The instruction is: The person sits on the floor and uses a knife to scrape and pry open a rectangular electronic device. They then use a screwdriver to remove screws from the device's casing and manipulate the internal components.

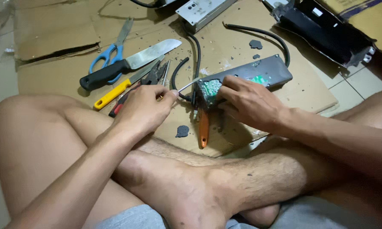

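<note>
While the right hand (246, 101) clamps the grey module (246, 76) on the cardboard (51, 76) and the left hand (146, 108) pinches a thin probe (186, 86) at its end, potting looks only partly dug out, board (211, 88) barely exposed, so plenty left I'd say.

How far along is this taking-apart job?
Done: grey potting crumbs litter the cardboard, and the board's end is bared. In hand: the left hand pulls a white wire while the right hand steadies the grey block. Left: most of the block remains encased.
</note>
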